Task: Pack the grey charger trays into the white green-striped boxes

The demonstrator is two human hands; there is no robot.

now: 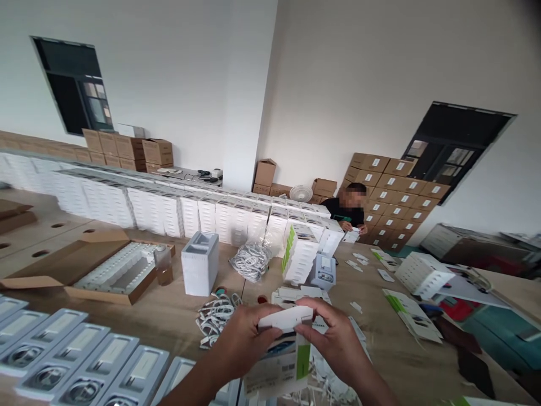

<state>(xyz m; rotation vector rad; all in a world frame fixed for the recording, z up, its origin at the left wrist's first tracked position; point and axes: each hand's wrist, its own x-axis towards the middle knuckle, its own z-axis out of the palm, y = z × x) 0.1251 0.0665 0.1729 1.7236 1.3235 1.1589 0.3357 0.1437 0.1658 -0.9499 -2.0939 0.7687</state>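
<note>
Between my two hands is a white and green printed carton [279,361], its white end flap facing up. My left hand [249,335] pinches the carton's left edge, thumb in front and fingers behind. At the right end of the flap, my right hand [332,338] grips with thumb and fingers closed on the card. White coiled cables [213,316] lie just beyond my left hand. Under and behind the carton are more flat printed cartons [296,294] and loose white pieces, partly hidden. Grey trays [135,372] holding a white device and a coiled cable line the left front.
A co-worker [349,211] sits across the table holding a white piece. Long stacks of white boxes [156,208] run along the back. A brown carton [122,282], a stack of grey trays [200,265] and bagged cables [251,259] stand mid-table. Flat cartons [412,316] lie right.
</note>
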